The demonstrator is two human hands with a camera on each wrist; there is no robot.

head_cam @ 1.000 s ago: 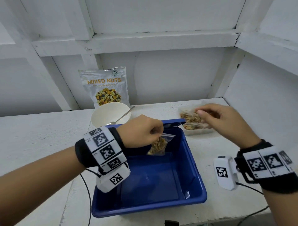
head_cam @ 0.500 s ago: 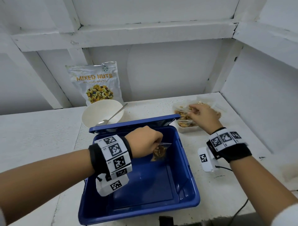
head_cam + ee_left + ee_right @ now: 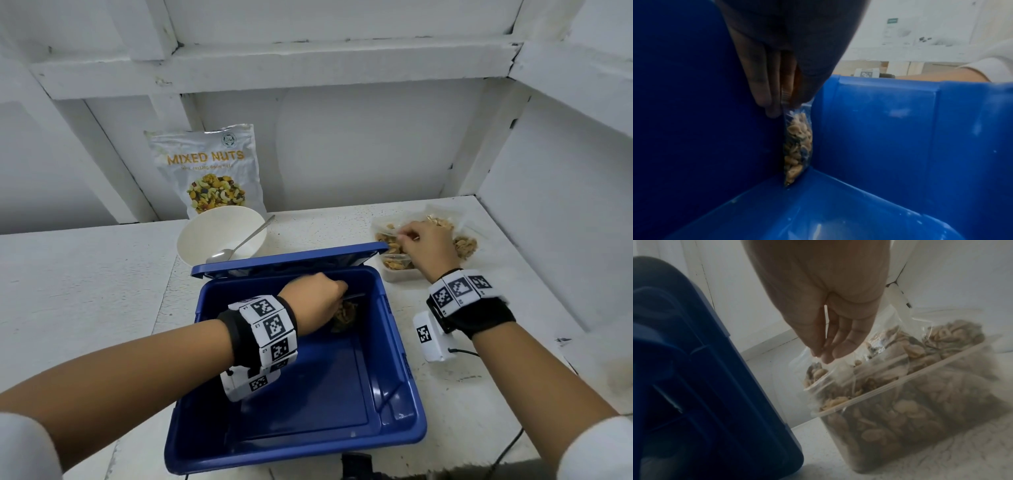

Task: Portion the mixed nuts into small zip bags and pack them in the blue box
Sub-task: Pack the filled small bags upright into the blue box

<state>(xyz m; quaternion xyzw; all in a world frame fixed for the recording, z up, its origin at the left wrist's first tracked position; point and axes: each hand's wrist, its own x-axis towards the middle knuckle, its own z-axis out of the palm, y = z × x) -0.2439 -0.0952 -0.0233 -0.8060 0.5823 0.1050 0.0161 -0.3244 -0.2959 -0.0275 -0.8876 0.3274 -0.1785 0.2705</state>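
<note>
The open blue box (image 3: 406, 363) sits in front of me, its lid (image 3: 291, 260) tipped back. Inside it my left hand (image 3: 318, 298) pinches a small zip bag of nuts (image 3: 797, 146) by its top edge. The bag hangs upright in the far right corner, its bottom touching the box floor (image 3: 838, 211). My right hand (image 3: 421, 240) is over a clear tub (image 3: 920, 426) that holds several filled zip bags. Its fingertips (image 3: 824, 353) pinch the top of one bag (image 3: 818, 374) there.
A mixed nuts pouch (image 3: 209, 171) leans on the back wall. In front of it stands a white bowl (image 3: 191, 240) with a spoon (image 3: 239, 245). The clear tub (image 3: 400, 274) stands just right of the box lid. A white wall closes the right side.
My left hand has lowered its bag from above the box down into the far right corner. My right hand has dropped onto the tub and taken hold of a bag top.
</note>
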